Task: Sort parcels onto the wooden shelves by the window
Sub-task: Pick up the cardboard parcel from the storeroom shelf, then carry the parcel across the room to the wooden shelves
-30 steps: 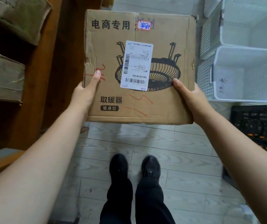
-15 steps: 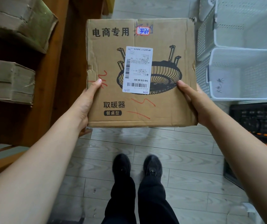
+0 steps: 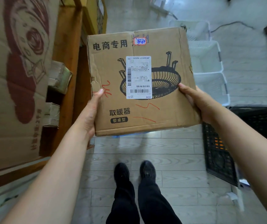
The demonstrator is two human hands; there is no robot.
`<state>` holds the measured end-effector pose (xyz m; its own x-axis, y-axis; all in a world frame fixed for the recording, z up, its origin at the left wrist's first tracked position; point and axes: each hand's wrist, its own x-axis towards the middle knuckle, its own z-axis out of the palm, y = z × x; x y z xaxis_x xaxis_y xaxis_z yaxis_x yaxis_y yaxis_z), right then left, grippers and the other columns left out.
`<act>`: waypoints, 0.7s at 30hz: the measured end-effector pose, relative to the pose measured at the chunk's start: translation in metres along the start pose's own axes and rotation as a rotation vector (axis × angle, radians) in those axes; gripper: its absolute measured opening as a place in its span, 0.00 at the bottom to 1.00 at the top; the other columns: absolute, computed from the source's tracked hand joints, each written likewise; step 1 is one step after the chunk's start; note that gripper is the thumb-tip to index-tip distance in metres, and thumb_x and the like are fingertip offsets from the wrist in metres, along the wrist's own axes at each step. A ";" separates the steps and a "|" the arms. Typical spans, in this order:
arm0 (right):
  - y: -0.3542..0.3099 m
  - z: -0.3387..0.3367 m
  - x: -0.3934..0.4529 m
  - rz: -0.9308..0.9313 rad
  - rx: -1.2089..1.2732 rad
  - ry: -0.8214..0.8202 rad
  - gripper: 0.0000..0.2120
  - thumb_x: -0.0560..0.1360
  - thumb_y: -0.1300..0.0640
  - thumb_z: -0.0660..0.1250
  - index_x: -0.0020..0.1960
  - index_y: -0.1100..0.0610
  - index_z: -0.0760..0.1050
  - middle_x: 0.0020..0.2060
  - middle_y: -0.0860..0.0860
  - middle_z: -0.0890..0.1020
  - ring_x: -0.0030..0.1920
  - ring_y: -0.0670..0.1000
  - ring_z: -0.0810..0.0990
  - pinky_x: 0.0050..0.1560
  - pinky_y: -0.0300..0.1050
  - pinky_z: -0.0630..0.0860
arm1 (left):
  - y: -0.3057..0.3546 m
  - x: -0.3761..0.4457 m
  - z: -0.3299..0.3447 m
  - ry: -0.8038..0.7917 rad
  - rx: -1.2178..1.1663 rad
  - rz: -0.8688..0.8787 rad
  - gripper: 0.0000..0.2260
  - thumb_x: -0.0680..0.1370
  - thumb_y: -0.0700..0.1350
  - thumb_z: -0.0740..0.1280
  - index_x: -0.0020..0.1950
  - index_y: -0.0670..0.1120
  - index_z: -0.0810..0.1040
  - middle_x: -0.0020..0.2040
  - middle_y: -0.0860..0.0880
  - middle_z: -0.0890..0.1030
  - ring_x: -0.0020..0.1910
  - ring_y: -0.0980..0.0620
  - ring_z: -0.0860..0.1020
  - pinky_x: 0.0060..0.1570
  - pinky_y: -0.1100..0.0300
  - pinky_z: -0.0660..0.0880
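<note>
The fingers of both hands are wrapped around the sides of a brown cardboard parcel box (image 3: 145, 110) printed with black characters and a line drawing of a round wire heater. The left hand (image 3: 90, 115) clasps the box's left edge, thumb lying on the top face beside red pen scribbles; the rest of its fingers are hidden underneath. The right hand (image 3: 197, 104) clamps the right edge the same way, thumb tip on the top face near the drawing. The box sits in the middle of the frame, held in the air above the floor, slightly tilted, touching nothing else.

A white shipping label (image 3: 138, 77) with barcodes is stuck over the drawing, and a small red-bordered sticker (image 3: 140, 41) with blue handwriting sits near the far edge.

At the left of the frame stands the wooden shelf unit (image 3: 66, 62) with an orange-brown upright; two small taped cardboard parcels (image 3: 59, 76) lie on its boards. A large cardboard carton with a dark red print (image 3: 16, 78) fills the far left.

At the upper right, white plastic mesh baskets (image 3: 210, 75) stand in a row on the floor, and a black plastic crate (image 3: 246, 135) sits below them at the right edge. Black shoes (image 3: 121, 173) and dark trousers show at the bottom centre, on the pale grey wood-plank floor (image 3: 170, 151).
</note>
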<state>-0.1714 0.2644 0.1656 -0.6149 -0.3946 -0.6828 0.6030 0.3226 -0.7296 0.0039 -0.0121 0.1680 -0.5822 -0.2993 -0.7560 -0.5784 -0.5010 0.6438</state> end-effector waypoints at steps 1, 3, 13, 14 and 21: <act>-0.009 -0.003 -0.016 -0.002 0.011 -0.001 0.32 0.70 0.41 0.72 0.71 0.47 0.69 0.61 0.51 0.82 0.60 0.54 0.82 0.58 0.54 0.79 | 0.008 -0.016 0.005 -0.008 -0.005 0.013 0.16 0.80 0.61 0.60 0.55 0.54 0.83 0.42 0.52 0.89 0.37 0.54 0.87 0.31 0.61 0.82; -0.028 -0.008 -0.054 -0.009 0.031 0.003 0.29 0.73 0.42 0.70 0.71 0.48 0.69 0.60 0.51 0.83 0.59 0.53 0.82 0.55 0.53 0.80 | 0.025 -0.052 0.014 -0.022 0.001 0.039 0.16 0.81 0.61 0.60 0.58 0.54 0.82 0.43 0.52 0.89 0.37 0.54 0.87 0.31 0.61 0.81; -0.122 -0.030 -0.259 -0.055 0.253 0.129 0.20 0.76 0.41 0.65 0.61 0.51 0.79 0.52 0.51 0.86 0.49 0.51 0.86 0.45 0.47 0.82 | 0.120 -0.211 0.052 -0.208 0.063 0.097 0.22 0.79 0.56 0.62 0.72 0.51 0.73 0.61 0.44 0.85 0.59 0.44 0.84 0.53 0.47 0.80; -0.131 -0.028 -0.278 -0.087 0.285 0.142 0.17 0.77 0.43 0.63 0.58 0.51 0.80 0.51 0.51 0.87 0.48 0.50 0.86 0.44 0.45 0.82 | 0.130 -0.225 0.055 -0.224 0.057 0.108 0.22 0.79 0.56 0.62 0.72 0.50 0.73 0.60 0.44 0.85 0.58 0.44 0.84 0.53 0.48 0.80; -0.185 -0.014 -0.374 -0.256 0.497 0.180 0.19 0.81 0.47 0.57 0.48 0.52 0.85 0.44 0.50 0.88 0.42 0.46 0.86 0.40 0.39 0.82 | 0.190 -0.315 0.066 -0.299 0.005 0.229 0.19 0.83 0.52 0.60 0.70 0.47 0.75 0.59 0.44 0.86 0.58 0.47 0.84 0.55 0.53 0.79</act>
<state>-0.0604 0.3644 0.5559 -0.8231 -0.2403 -0.5145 0.5627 -0.2231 -0.7960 0.0396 0.0406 0.5358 -0.8376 -0.1526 -0.5245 -0.4159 -0.4444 0.7935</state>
